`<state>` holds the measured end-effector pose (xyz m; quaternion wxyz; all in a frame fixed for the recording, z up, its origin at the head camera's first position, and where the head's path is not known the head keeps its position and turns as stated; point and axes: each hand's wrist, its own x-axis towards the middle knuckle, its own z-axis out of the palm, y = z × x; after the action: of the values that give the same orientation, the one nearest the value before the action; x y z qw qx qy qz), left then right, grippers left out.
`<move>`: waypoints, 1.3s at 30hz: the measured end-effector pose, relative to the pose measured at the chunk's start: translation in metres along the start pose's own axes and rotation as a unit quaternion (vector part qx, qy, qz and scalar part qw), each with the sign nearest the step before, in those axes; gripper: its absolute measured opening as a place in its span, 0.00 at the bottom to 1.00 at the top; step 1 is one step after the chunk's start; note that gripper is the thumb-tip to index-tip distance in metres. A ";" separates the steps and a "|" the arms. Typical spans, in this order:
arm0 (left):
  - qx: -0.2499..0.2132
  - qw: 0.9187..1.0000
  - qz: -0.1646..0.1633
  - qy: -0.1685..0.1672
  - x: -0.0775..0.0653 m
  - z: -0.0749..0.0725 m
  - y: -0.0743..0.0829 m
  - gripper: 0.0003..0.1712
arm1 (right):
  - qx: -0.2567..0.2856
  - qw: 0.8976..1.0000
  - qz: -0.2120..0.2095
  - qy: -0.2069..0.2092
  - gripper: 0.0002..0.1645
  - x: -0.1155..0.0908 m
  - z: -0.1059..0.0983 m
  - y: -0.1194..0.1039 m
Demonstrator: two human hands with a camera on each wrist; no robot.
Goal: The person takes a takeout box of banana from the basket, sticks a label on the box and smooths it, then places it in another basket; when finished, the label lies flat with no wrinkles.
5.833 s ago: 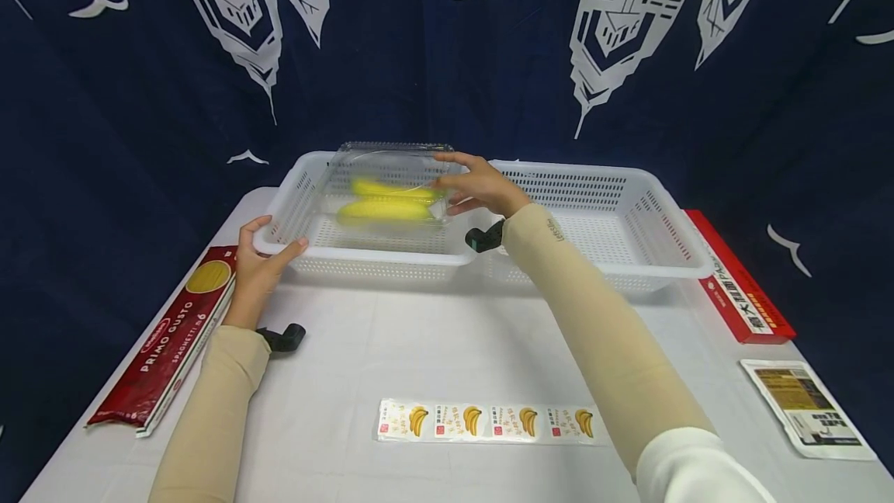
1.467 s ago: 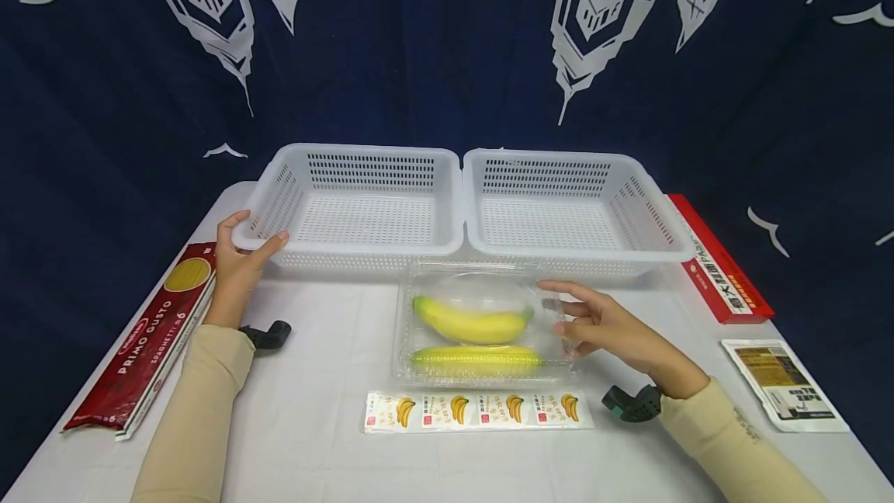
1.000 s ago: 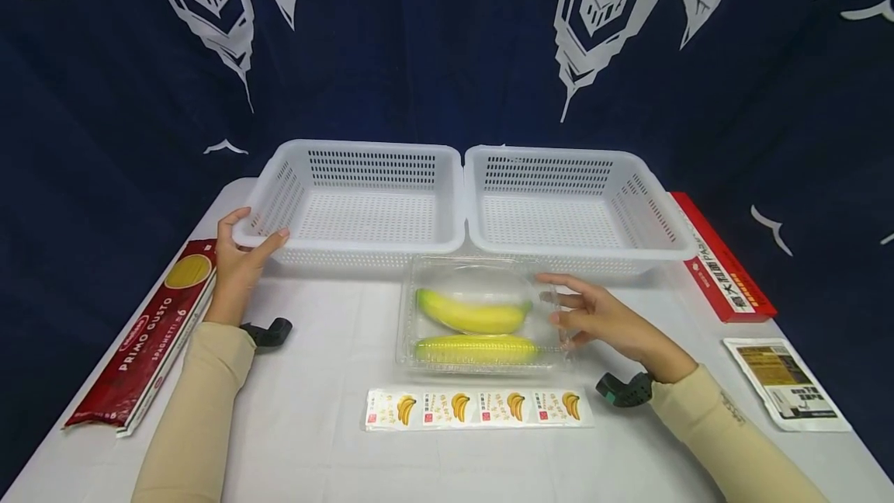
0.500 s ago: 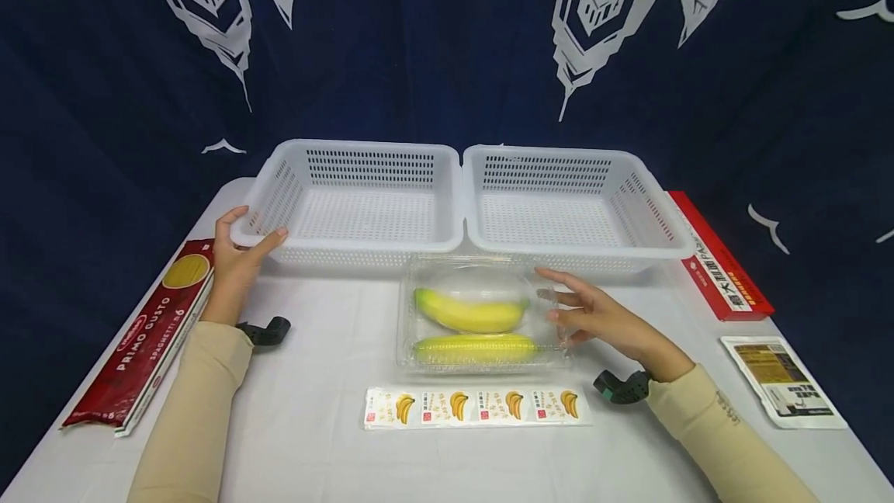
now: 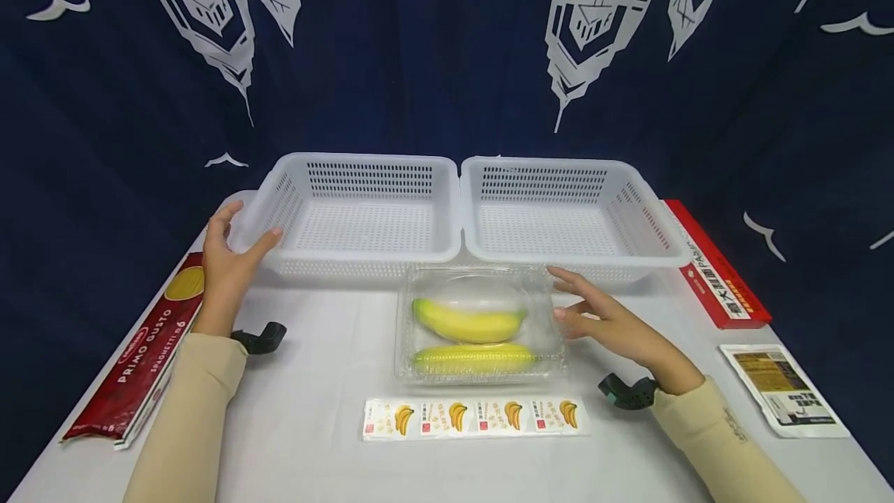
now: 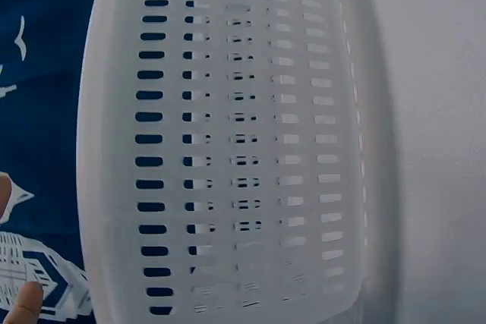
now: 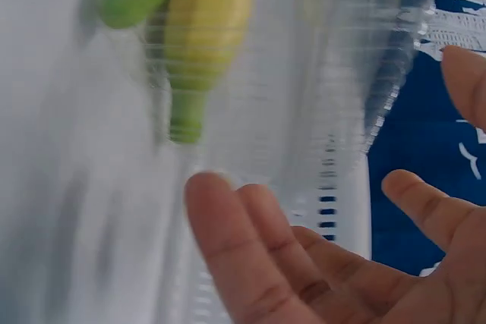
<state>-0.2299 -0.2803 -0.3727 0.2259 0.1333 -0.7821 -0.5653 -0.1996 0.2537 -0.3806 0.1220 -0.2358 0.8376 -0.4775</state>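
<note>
A clear plastic clamshell box [image 5: 545, 297] lies on the table with two yellow bananas [image 5: 468, 324] inside; the nearer one shows through the ribbed side. My right hand [image 5: 615, 324] is beside the box's right end, fingers spread. In the right wrist view those fingertips [image 7: 209, 195] stand just off the clear plastic, over a banana's green stem [image 7: 186, 119]. My left hand [image 5: 230, 274] is at the front left corner of the left white basket [image 5: 363, 256], thumb and fingers apart. The left wrist view shows its fingertip [image 6: 29, 303] away from the basket wall [image 6: 114, 142].
A second white basket [image 5: 573, 261] stands against the first. In front of the box lies a strip of banana stickers [image 5: 475, 418]. A red spaghetti packet [image 5: 136, 363] is at left; a red box [image 5: 726, 278] and a flat pouch [image 5: 785, 390] are at right.
The box of bananas came out of the left basket to the table, with my right hand. Just now that hand has let go of it, and my left hand has eased left off the rim.
</note>
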 end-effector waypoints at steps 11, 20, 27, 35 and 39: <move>0.122 0.938 0.326 0.009 -0.031 0.008 0.013 0.17 | -0.173 0.974 -0.098 0.110 0.37 -0.008 0.007 -0.026; 0.145 0.896 0.396 -0.143 -0.057 0.012 0.006 0.27 | -0.145 0.958 -0.216 0.122 0.28 -0.003 0.026 -0.038; 0.121 0.902 0.306 -0.278 -0.070 0.020 0.005 0.27 | -0.089 0.966 -0.235 0.062 0.26 -0.002 0.036 -0.043; 0.094 0.894 0.214 -0.383 -0.078 0.029 -0.001 0.24 | -0.041 0.969 -0.242 0.005 0.23 0.000 0.048 -0.047; 0.096 0.876 0.204 -0.427 -0.079 0.033 -0.004 0.22 | -0.029 0.966 -0.257 -0.024 0.24 0.001 0.055 -0.051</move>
<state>-0.1789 -0.2176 -0.4012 -0.0341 -0.2625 -0.8628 -0.4307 -0.1631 0.1904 -0.3653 0.0087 -0.4581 0.7591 -0.4625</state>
